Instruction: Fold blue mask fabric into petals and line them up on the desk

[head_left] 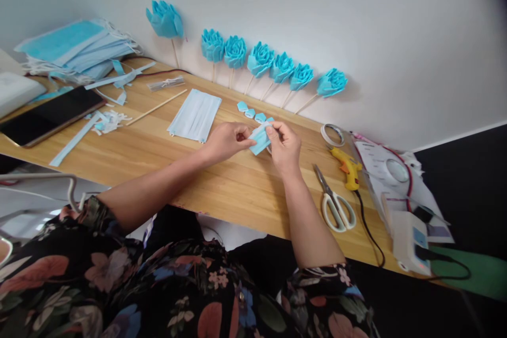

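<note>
Pale wall (pixel 396 63) meets the back of a wooden tabletop (pixel 245 190), and from my remote seat I read the scene as a clock centred on the blue piece (pixel 260 140) between the hands. It is up off the wood, near the middle of my view. The left hand (pixel 225 142) pinches its near-left edge between thumb and fingers; the right hand (pixel 285 148) grips the far-right edge, thumb on top. To handle it well, I would want both pinches light, the sheet evenly taut and its edges lined up before any crease is pressed, since such thin material probably wrinkles easily. I would also steer clear of the small folded pieces (pixel 250 113) just beyond, at eleven. Blue flowers (pixel 260 59) on sticks stand along the wall around twelve. At three I see a tape roll (pixel 328 139) and a yellow glue gun (pixel 346 163); at four, scissors (pixel 330 194). A pleated sheet (pixel 195 116) lies towards ten, a mask stack (pixel 67 42) farther out that way, and a dark phone (pixel 53 116) at nine, with scraps (pixel 109 121) nearer in.
</note>
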A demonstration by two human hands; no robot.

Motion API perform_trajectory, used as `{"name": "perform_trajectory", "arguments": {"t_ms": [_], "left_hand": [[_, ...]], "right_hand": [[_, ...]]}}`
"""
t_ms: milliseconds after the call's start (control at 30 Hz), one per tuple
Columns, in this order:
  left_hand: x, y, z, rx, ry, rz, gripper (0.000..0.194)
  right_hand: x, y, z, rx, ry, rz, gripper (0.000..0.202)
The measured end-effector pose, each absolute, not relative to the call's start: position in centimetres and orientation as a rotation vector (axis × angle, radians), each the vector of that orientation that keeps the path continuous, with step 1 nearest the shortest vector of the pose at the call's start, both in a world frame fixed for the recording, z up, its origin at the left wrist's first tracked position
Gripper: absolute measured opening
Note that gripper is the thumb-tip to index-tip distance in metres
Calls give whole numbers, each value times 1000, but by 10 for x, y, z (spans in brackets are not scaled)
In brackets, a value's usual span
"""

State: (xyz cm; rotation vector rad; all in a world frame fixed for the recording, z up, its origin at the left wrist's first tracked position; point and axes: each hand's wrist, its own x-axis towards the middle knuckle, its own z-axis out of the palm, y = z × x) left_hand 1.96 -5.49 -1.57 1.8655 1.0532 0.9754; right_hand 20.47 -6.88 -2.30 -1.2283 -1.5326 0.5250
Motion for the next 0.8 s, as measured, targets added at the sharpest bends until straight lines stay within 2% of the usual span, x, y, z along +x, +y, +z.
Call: {"name": "perform_trajectory", "arguments": {"t_ms": [200,433,800], "left_hand": [[19,-54,-18,1864,1047,978,20],[17,-53,-20,1933,1036,959,19],[17,-52,-21,1982,1015,945,17]], "right_hand": [[205,-69,-21,-1237,-1503,543,33],[205,-69,-20,-1229,-1461,560,26],[203,-69,-20,-1225,-1441,580,25]]}}
